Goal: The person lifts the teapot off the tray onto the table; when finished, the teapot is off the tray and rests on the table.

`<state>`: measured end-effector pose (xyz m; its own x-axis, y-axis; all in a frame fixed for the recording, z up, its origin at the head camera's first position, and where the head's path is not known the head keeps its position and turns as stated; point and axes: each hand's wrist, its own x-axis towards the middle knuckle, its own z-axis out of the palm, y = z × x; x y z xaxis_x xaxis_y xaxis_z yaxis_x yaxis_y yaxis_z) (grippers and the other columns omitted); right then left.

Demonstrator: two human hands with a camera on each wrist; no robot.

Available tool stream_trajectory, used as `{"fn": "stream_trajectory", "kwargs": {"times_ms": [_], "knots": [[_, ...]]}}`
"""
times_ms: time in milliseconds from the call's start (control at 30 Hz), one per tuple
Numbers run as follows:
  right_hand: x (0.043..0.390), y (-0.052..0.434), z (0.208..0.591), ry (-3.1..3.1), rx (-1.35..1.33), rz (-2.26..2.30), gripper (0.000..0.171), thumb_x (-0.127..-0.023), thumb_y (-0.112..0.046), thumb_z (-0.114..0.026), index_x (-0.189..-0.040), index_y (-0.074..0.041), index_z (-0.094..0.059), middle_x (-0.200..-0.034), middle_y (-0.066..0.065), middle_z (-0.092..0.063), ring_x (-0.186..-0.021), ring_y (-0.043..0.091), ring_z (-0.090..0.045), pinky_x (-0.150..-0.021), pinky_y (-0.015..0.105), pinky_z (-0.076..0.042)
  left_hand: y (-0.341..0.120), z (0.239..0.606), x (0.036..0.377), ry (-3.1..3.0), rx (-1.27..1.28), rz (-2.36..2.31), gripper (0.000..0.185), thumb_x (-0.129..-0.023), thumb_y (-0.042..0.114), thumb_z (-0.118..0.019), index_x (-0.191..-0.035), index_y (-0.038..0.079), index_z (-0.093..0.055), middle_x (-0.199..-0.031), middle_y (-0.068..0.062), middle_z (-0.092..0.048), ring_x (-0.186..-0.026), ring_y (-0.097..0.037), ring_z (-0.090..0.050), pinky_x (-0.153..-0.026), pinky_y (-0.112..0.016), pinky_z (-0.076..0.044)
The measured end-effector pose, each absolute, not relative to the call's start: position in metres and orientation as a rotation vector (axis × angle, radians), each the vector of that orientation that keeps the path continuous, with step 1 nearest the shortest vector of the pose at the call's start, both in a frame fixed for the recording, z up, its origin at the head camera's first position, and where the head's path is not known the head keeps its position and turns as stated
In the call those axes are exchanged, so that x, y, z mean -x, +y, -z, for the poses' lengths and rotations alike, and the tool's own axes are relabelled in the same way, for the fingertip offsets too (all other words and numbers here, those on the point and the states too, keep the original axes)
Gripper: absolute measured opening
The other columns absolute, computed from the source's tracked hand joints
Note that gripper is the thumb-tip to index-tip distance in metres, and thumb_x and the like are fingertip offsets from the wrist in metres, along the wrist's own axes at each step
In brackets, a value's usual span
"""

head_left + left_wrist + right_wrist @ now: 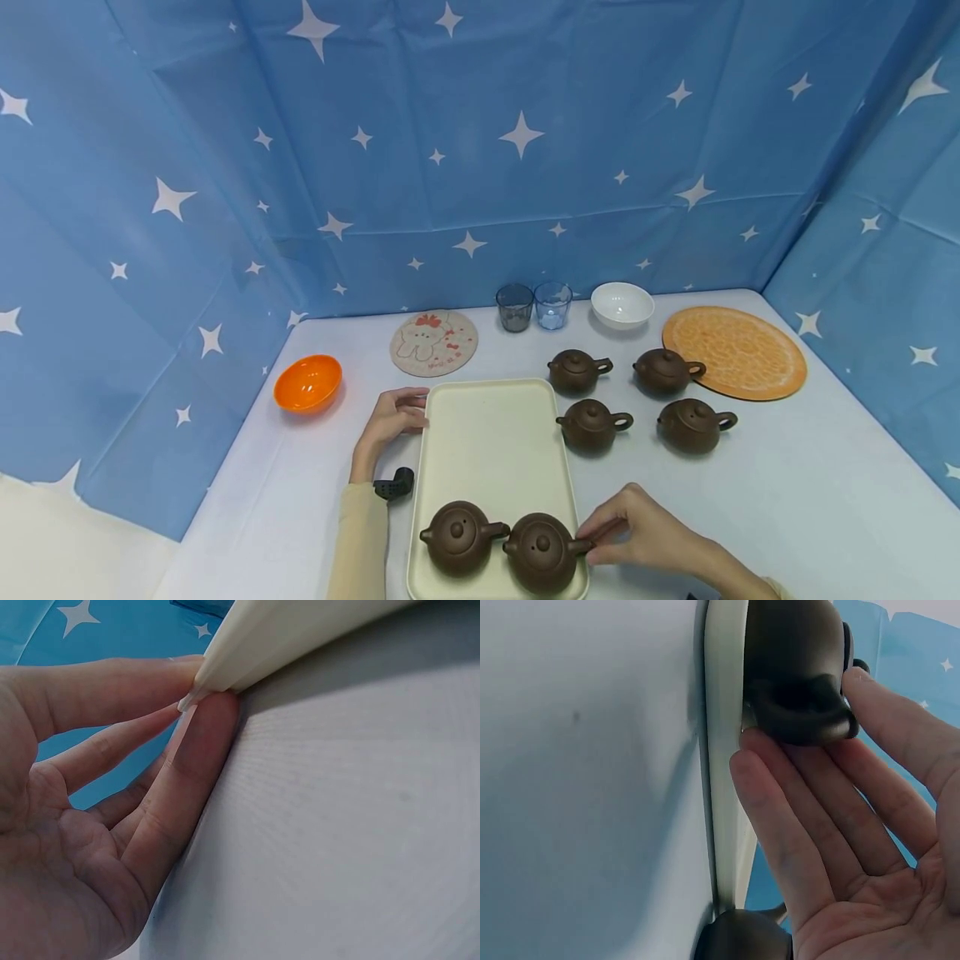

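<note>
A cream tray (487, 433) lies lengthwise on the white table. Two brown clay teapots stand side by side at its near end. My right hand (600, 542) pinches the handle of the right teapot (542, 552), which rests on the tray. In the right wrist view the thumb lies over that teapot's (795, 667) handle and the fingers (765, 795) lie under it, along the tray rim (724, 750). The left teapot (459, 537) stands free. My left hand (397, 412) rests straight fingers (202, 742) against the tray's (285, 630) far-left edge.
Several more brown teapots (592, 425) stand on the table right of the tray. At the back are an orange bowl (307, 383), a round bunny coaster (433, 342), two glasses (534, 306), a white bowl (622, 304) and an orange round mat (735, 352). Blue starred cloth walls three sides.
</note>
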<state>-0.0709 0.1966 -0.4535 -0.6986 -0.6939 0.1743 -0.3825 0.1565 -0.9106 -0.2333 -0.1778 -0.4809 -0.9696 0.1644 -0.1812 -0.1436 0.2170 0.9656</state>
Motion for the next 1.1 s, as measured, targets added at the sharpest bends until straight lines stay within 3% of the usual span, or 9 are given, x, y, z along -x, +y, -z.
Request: {"fn": "stream_trajectory", "kwargs": {"times_ms": [367,700,1100], "knots": [[0.063,0.192,0.457,2.295,0.980,1.525,0.022,-0.077,-0.014,-0.078,-0.092,0.001,-0.075,-0.088,0.005,-0.075,-0.077,0.004,-0.069,-0.064,0.023,-0.059,-0.177,0.480,0.232,2.243,-0.021,-1.833,0.057,-0.073,-0.012,-0.069,-0.128,-0.008,-0.055,-0.110,-0.025,-0.059,-0.077,-0.019,-0.065,-0.070,-0.034,-0.061],[0.059,0.187,0.459,2.345,0.945,1.604,0.019,-0.078,-0.012,-0.077,-0.089,0.004,-0.075,-0.084,0.007,-0.074,-0.078,0.004,-0.069,-0.061,0.025,-0.059,-0.176,0.479,0.230,2.259,0.001,-1.838,0.054,-0.072,-0.014,-0.067,-0.126,-0.006,-0.057,-0.106,-0.021,-0.061,-0.075,-0.017,-0.064,-0.068,-0.033,-0.061],[0.061,0.186,0.465,2.423,1.014,1.674,0.014,-0.076,-0.003,-0.077,-0.087,0.004,-0.075,-0.081,0.010,-0.074,-0.075,0.000,-0.067,-0.054,0.020,-0.056,-0.178,0.478,0.231,2.229,-0.036,-1.843,0.058,-0.074,-0.013,-0.067,-0.130,-0.009,-0.052,-0.112,-0.028,-0.058,-0.077,-0.018,-0.064,-0.071,-0.035,-0.061]]}}
